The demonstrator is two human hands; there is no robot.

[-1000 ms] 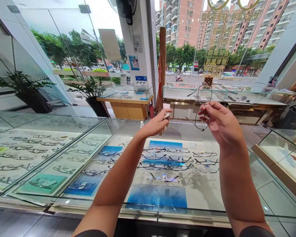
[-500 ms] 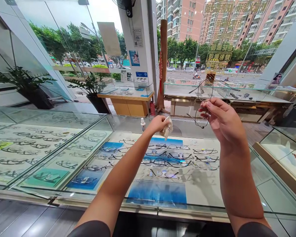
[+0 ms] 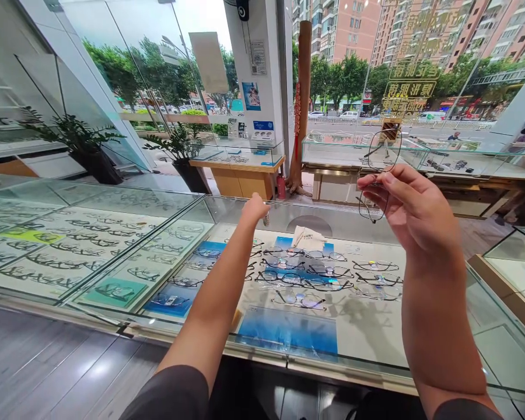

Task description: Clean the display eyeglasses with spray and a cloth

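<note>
My right hand is raised and holds a pair of thin, dark-framed eyeglasses by the middle of the frame, one round lens above the other. My left hand reaches to the far part of the glass counter, its fingers closed around a small white bottle; most of the bottle is hidden behind the hand. To the right of this hand, a crumpled cream cleaning cloth with printed letters lies on the glass top, touched by neither hand.
Under the glass counter, several rows of eyeglasses sit on white and blue panels. Another display case adjoins on the left, and a lower one stands at right. Potted plants and more cases are near the windows.
My left hand has let go of the cloth, which now lies on the counter, and has moved left onto the bottle. My right hand still holds the eyeglasses up. The view has shifted slightly.
</note>
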